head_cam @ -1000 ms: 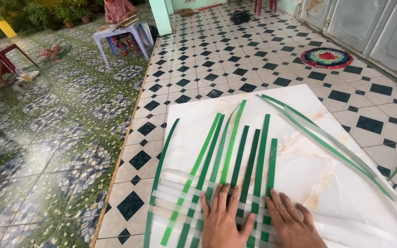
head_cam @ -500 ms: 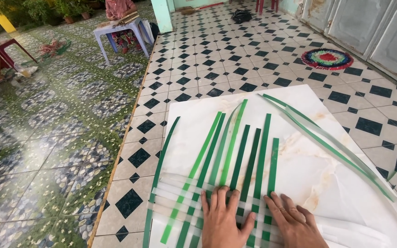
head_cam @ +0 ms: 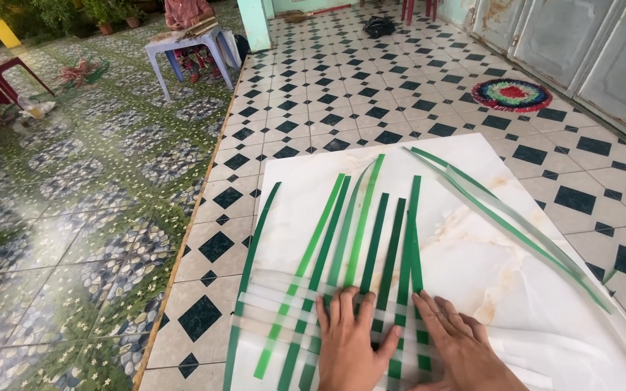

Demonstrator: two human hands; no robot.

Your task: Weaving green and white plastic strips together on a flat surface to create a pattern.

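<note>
Left hand (head_cam: pixel 353 347) and right hand (head_cam: pixel 461 355) pressing flat, fingers spread, gripping nothing | green strips (head_cam: pixel 371 239) weaving across clear strips (head_cam: pixel 277 300) on white board (head_cam: pixel 472 253), tiled floor (head_cam: pixel 400 94) | judging: holding crossings snug and even while tightening.

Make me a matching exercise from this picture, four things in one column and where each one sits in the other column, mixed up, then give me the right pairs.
Things:
1. left hand
2. round rug
3. plastic table
4. loose green strips

Places:
A. on the checkered tiles near the doors, far right
B. fanned across the right part of the white board
C. flat on the woven green strips, beside the right hand
D. far away at the floor's edge, upper left

Pairs: 1-C, 2-A, 3-D, 4-B
</note>
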